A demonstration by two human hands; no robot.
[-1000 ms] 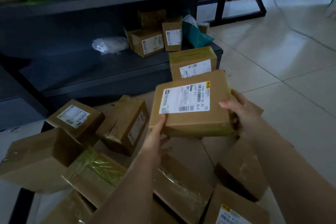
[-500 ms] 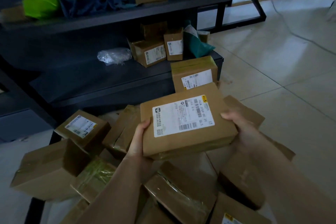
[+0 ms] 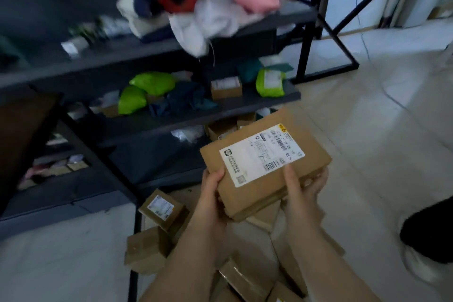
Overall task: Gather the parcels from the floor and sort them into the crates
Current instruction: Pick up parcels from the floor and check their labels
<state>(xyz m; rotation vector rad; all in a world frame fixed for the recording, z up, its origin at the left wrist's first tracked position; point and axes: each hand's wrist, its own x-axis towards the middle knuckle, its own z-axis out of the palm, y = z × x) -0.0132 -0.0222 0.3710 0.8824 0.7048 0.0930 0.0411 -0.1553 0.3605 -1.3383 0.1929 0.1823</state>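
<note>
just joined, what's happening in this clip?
A person holds a flat brown cardboard parcel with a white shipping label in both hands, left hand at its near-left corner, right hand under the right end with the thumb on top. It is lifted above a pile of brown cardboard boxes on the pale tiled floor, facing dark metal shelving. No crate is visible.

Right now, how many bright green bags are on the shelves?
3, all on the middle shelf: two at the left, one green bag above another; a third at the right end. Others may be hidden.
</note>
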